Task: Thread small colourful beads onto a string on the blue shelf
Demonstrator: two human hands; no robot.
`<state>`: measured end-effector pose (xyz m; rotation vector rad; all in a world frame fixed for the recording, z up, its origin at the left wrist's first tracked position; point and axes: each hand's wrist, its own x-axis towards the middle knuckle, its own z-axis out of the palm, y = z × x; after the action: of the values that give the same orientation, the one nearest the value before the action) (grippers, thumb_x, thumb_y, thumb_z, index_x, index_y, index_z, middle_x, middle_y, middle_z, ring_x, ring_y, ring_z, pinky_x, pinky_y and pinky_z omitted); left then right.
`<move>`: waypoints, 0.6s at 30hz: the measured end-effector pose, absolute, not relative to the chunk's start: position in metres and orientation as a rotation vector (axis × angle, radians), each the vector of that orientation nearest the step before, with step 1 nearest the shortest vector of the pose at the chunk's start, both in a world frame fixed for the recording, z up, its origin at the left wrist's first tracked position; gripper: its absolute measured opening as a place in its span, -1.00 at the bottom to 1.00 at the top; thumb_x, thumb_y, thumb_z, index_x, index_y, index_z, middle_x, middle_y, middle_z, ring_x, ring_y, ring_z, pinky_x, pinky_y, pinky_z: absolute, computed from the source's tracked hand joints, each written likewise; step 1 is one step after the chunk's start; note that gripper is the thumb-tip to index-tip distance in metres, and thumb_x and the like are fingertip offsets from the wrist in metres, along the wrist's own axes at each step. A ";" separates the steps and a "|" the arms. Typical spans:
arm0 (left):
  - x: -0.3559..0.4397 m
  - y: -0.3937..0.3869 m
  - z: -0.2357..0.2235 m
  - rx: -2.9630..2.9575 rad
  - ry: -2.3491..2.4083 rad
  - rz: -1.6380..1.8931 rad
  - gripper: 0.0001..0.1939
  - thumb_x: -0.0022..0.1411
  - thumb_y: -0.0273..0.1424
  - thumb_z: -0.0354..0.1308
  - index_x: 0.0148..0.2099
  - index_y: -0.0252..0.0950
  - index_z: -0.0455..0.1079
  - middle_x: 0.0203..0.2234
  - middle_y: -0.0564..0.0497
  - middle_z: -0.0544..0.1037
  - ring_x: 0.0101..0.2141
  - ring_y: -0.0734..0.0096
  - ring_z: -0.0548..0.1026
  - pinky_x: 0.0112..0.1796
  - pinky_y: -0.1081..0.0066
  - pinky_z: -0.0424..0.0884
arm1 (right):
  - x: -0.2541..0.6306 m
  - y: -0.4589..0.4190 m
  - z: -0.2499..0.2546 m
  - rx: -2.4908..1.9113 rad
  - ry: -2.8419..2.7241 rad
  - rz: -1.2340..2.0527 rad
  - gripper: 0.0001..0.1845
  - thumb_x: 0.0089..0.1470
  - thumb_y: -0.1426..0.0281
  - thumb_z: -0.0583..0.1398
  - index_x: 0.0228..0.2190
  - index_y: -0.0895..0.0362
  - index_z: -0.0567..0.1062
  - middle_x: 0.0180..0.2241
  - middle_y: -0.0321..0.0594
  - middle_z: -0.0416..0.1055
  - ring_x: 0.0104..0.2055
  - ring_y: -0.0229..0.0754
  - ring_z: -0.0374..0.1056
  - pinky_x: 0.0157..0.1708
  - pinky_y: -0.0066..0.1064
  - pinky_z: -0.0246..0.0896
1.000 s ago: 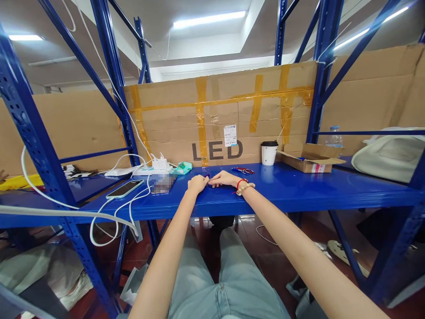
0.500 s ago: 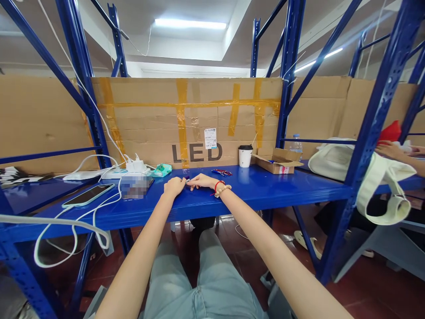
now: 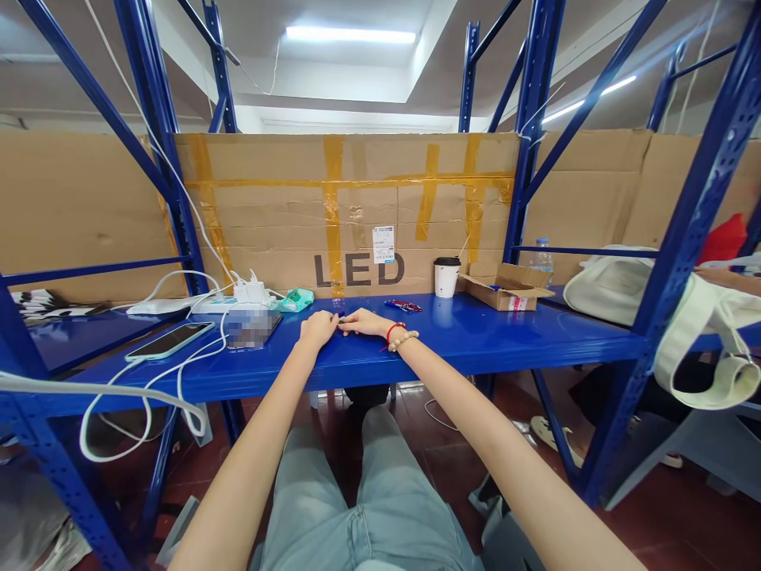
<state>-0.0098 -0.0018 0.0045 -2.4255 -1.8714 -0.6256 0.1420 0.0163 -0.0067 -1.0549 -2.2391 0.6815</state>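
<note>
A shiny blue metal table [image 3: 476, 341] carries, toward its left end, a phone [image 3: 170, 341] lying screen up with a white cable [image 3: 199, 353] at it, and a blurred-out item [image 3: 253, 327] just to the right. Behind these sit a white power strip [image 3: 214, 304] with white plugs [image 3: 252, 292] and a crumpled green packet [image 3: 296, 300]. Farther right lie some slim red and blue items [image 3: 404, 306], too small to identify, then an upright white cup [image 3: 446, 279] with a black lid, beside an open cardboard box [image 3: 506, 297].
</note>
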 end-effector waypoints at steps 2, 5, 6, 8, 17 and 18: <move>-0.010 -0.001 0.004 -2.430 -1.853 -0.620 -0.56 0.26 -0.24 -0.24 -0.26 -0.26 0.45 -0.15 -0.11 0.52 -0.11 0.12 0.44 -0.17 0.24 0.34 | 0.142 0.017 -0.007 -1.055 -2.251 0.668 -0.63 -0.04 0.17 0.11 -0.51 0.25 0.48 -0.50 -0.24 0.40 -0.51 -0.34 0.16 -0.44 -0.49 0.06; -0.010 0.002 0.002 -2.408 -1.848 -0.619 -0.56 0.27 -0.25 -0.25 -0.20 -0.27 0.44 -0.12 -0.12 0.50 -0.09 0.12 0.43 -0.16 0.23 0.34 | 0.141 0.016 -0.008 -1.048 -2.271 0.615 -0.68 -0.03 0.23 0.10 -0.56 0.23 0.44 -0.58 -0.29 0.34 -0.55 -0.35 0.14 -0.48 -0.50 0.03; -0.010 0.002 0.001 -2.400 -1.846 -0.615 -0.56 0.27 -0.26 -0.26 -0.19 -0.28 0.44 -0.12 -0.13 0.50 -0.09 0.12 0.43 -0.16 0.23 0.34 | 0.141 0.015 -0.008 -1.051 -2.276 0.580 -0.70 -0.04 0.25 0.10 -0.57 0.23 0.43 -0.60 -0.30 0.33 -0.55 -0.36 0.14 -0.48 -0.51 0.02; -0.010 0.003 0.001 -2.391 -1.834 -0.605 -0.55 0.27 -0.26 -0.27 -0.20 -0.30 0.44 -0.12 -0.14 0.50 -0.09 0.12 0.43 -0.16 0.24 0.34 | 0.140 0.013 -0.008 -1.073 -2.276 0.486 -0.74 -0.04 0.29 0.10 -0.60 0.22 0.41 -0.62 -0.32 0.31 -0.55 -0.37 0.13 -0.49 -0.51 -0.01; -0.013 0.004 0.001 -2.424 -1.738 -0.569 -0.55 0.27 -0.24 -0.25 -0.30 -0.27 0.46 -0.24 -0.12 0.54 -0.18 0.17 0.47 -0.26 0.32 0.35 | 0.137 0.008 -0.006 -1.086 -2.324 0.242 -0.75 -0.05 0.40 0.08 -0.69 0.21 0.31 -0.69 -0.38 0.21 -0.59 -0.39 0.02 -0.52 -0.50 -0.12; -0.014 0.004 0.002 -2.431 -1.720 -0.572 -0.55 0.27 -0.23 -0.24 -0.33 -0.27 0.46 -0.27 -0.12 0.55 -0.20 0.18 0.47 -0.28 0.34 0.34 | 0.137 0.008 -0.005 -1.073 -2.323 0.239 -0.75 -0.06 0.42 0.08 -0.70 0.21 0.30 -0.69 -0.38 0.21 -0.60 -0.40 0.01 -0.52 -0.50 -0.12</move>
<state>-0.0136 0.0044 0.0018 -2.4314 -1.7196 -0.5715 0.1367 0.0080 -0.0055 -1.0730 -2.3233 0.2394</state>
